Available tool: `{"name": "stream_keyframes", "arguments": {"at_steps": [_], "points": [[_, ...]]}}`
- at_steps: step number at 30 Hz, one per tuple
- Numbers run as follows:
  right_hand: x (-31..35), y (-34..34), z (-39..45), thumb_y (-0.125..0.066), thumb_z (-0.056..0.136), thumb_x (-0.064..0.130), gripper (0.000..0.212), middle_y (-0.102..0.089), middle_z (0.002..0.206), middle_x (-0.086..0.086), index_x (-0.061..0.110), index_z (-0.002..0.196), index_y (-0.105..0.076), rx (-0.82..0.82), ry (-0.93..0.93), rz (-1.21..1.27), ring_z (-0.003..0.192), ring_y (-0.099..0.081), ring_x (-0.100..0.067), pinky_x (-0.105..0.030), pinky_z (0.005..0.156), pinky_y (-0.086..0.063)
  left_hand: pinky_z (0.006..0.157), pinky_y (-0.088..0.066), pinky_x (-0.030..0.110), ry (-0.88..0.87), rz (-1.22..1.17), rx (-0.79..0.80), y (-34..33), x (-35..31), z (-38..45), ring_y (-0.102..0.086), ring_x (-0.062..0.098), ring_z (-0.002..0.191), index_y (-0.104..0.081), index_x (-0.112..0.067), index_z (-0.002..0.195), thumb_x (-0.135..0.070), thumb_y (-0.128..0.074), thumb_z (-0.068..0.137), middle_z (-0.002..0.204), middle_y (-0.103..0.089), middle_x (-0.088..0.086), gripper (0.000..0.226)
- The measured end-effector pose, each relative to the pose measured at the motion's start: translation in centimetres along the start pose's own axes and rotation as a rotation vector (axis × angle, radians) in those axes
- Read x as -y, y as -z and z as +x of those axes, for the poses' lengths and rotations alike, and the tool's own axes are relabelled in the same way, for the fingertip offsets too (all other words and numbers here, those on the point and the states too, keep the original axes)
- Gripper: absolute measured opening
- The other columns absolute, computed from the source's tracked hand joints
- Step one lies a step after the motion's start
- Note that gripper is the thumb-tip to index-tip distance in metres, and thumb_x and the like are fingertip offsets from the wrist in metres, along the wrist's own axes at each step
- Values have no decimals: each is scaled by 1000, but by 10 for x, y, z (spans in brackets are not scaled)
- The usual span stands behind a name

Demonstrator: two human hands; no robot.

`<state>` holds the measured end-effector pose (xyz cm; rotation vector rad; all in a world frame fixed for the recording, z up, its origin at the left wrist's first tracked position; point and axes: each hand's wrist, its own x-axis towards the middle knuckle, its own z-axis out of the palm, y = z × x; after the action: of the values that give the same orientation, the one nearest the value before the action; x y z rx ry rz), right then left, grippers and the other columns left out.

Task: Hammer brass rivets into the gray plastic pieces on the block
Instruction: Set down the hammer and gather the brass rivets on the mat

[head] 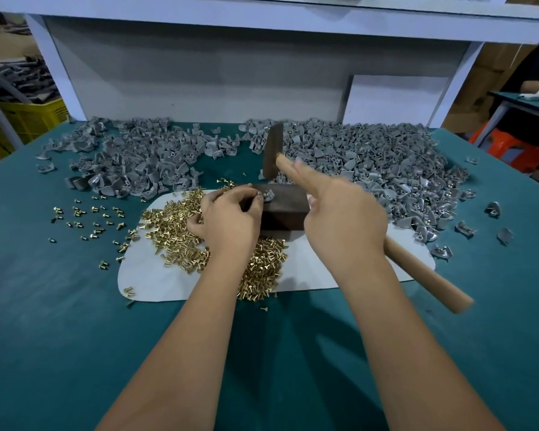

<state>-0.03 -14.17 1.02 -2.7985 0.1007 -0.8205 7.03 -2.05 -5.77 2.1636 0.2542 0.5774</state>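
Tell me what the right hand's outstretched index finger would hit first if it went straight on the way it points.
The right hand points its index finger up the handle toward the hammer head. Straight on, it would probably meet that head first, then the gray plastic pieces behind; depth is unclear.

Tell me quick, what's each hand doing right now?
Left hand: pinching the gray plastic piece on the block.
Right hand: gripping the hammer.
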Motion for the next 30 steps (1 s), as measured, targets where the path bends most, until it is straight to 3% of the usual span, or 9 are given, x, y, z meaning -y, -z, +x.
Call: {"name": "stream_keyframes", "arguments": {"at_steps": [3, 8, 13, 15, 18, 20, 24, 28, 30], "points": [[0, 3, 3, -59, 85, 11, 68, -49, 79, 4, 51, 137, -40, -101, -25, 11, 58, -41, -19, -26, 48, -24, 97, -10, 37, 22, -18, -7, -1, -1, -1, -34, 7, 129, -74, -36, 98, -41, -65, 90, 86, -52, -30, 13], [-2, -2, -3, -55, 88, 12, 72, -65, 100, 2, 58, 137, -32, 96, 46, 5, 71, -55, -23, -25, 49, -26, 93, -12, 38, 6, 22, 9, -1, 1, -1, -34, 9, 128, -73, -39, 96, -41, -63, 90, 113, -63, -29, 11], [3, 3, 3, -63, 81, 7, 72, -46, 72, 6, 49, 135, -43, -158, -6, 31, 47, -34, -15, -17, 43, -16, 82, -7, 29, 14, -25, -20, -2, -1, -3, -36, 9, 127, -74, -36, 98, -41, -66, 90, 81, -42, -36, 13], [3, 0, -1, -60, 84, 7, 74, -46, 77, 6, 54, 137, -37, -66, 6, 5, 52, -40, -17, -22, 43, -21, 88, -9, 32, 18, -17, -13, -2, -1, -2, -36, 8, 127, -74, -37, 96, -41, -65, 90, 96, -59, -32, 11], [2, -7, -9, -53, 89, 11, 76, -59, 96, 3, 62, 137, -24, 96, 46, 13, 66, -48, -21, -24, 44, -18, 100, -14, 42, 23, 0, 23, -2, 1, -1, -34, 9, 127, -72, -39, 98, -41, -64, 90, 115, -62, -28, 11], [5, -6, -5, -54, 89, 11, 74, -60, 95, 3, 60, 137, -27, 50, 30, 6, 66, -52, -23, -20, 44, -15, 103, -15, 44, 34, -27, 18, -2, 1, -2, -33, 8, 128, -72, -38, 101, -41, -64, 90, 106, -58, -26, 13], [7, -2, -2, -60, 83, 7, 73, -44, 76, 6, 50, 138, -39, -111, -15, -4, 46, -34, -16, -18, 42, -14, 101, -14, 41, 45, -48, -6, -2, -1, -3, -34, 9, 129, -73, -37, 98, -42, -65, 90, 92, -50, -26, 13], [-2, -10, -11, -57, 86, 11, 76, -61, 93, 2, 57, 139, -28, 58, 71, -6, 69, -59, -26, -25, 45, -19, 102, -17, 45, 35, -14, 29, -1, -2, -2, -34, 9, 126, -69, -42, 89, -43, -64, 90, 116, -63, -28, 6], [-6, -14, -6, -57, 86, 11, 76, -64, 96, 2, 59, 137, -28, 33, 57, -1, 74, -63, -26, -24, 45, -21, 104, -18, 47, 39, 1, 44, 0, -1, -1, -33, 10, 128, -67, -44, 88, -43, -62, 91, 119, -62, -29, 6]]}}
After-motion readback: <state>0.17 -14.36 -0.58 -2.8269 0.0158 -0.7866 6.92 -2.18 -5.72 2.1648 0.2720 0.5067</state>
